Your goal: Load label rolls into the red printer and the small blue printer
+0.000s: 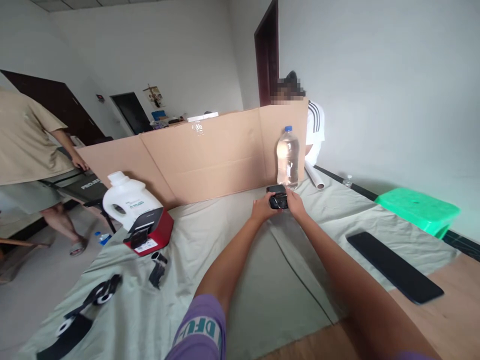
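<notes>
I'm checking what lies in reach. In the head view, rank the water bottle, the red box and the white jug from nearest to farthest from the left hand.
From the left hand:
1. Water bottle, just beyond the hands, by the cardboard wall.
2. Red box, off to the left on the cloth.
3. White jug, behind the red box, farther left.

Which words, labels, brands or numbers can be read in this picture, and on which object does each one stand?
"DFU": large pale letters, cut off at both ends, on the purple sleeve.
"PRO...": white print on the black bench; the rest is blurred.
White detergent jug: label too small to read.
Red box: white sticker, too blurred to read.
Water bottle: no readable label.
</notes>
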`<state>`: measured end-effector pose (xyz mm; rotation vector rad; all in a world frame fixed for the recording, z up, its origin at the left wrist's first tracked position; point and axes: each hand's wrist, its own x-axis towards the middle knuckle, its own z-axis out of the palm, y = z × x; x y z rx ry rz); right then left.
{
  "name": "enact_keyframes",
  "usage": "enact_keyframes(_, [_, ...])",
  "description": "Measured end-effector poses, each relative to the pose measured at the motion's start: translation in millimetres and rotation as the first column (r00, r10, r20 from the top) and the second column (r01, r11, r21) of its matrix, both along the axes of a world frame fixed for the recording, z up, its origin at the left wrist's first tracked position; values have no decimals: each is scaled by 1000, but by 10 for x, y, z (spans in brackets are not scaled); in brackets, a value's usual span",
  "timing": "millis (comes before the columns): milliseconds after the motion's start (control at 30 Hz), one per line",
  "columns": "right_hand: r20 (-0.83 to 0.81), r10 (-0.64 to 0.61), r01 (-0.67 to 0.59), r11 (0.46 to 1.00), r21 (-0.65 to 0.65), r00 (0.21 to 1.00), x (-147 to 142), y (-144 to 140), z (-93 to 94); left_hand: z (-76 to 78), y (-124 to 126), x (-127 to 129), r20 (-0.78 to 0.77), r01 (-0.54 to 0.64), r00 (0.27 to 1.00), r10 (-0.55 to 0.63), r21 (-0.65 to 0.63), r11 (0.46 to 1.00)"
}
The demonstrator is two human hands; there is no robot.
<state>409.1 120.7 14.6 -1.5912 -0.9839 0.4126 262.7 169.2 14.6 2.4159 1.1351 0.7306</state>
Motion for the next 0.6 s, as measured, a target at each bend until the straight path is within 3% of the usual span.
enact_keyframes(200, [-90,-3,2,1000,-13,996,379,-10,-351,-222,-8,378,-95,-1,995,-4,-52,999])
enact_keyframes(333, [-43,-40,39,999,-21,998,393,-98,-354,-308,-269,230,-52,-11,999,8,-53,999])
enact_keyframes(400, [42,-139,139,990,3,989,329,-153,-270,-293,-464,-83,-19,-34,999,34,-46,998])
enact_keyframes(467, [152,-185,175,982,77,971,178,-200,-158,-224,-655,-592,41,-71,997,72,-9,997])
enact_keyframes(533, [262,-126,86,984,158,957,-104,-225,-52,-103,-780,-1280,145,-147,980,135,82,986])
enact_keyframes(600, [362,-1,-73,979,191,932,-541,-219,17,44,-788,-2080,294,-322,918,265,168,932])
